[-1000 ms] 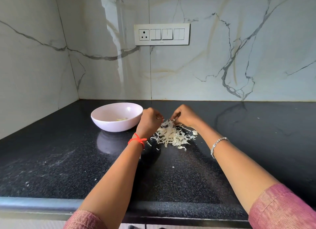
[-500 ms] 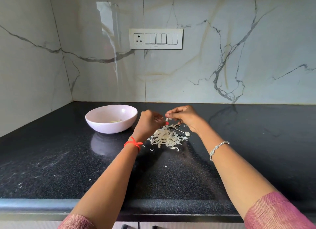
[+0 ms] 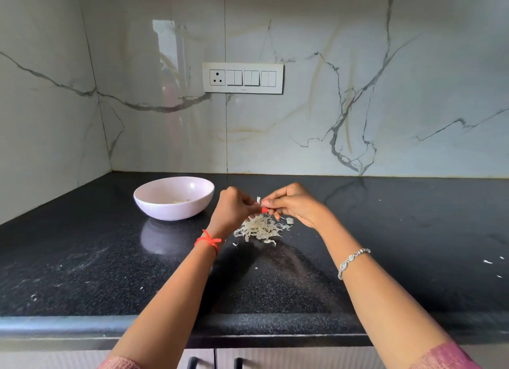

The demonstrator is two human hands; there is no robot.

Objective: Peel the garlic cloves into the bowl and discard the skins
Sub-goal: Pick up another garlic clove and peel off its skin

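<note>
A pale pink bowl sits on the black counter at the back left, with a few peeled cloves showing inside. To its right lies a heap of garlic skins. Both hands meet just above that heap. My left hand has its fingers curled round a small garlic clove that is mostly hidden. My right hand pinches a thin strip of skin that sticks up between the fingertips. One loose clove piece lies at the heap's right edge.
The black granite counter runs to a rounded front edge, with marble walls behind and on the left. A switch panel is on the back wall. Small skin flakes lie at the far right. Cabinet handles show below the edge.
Both hands rose from the skin heap and came together above it. My right hand now pinches a strip of skin standing up from the clove. The camera has tilted upward a little.
</note>
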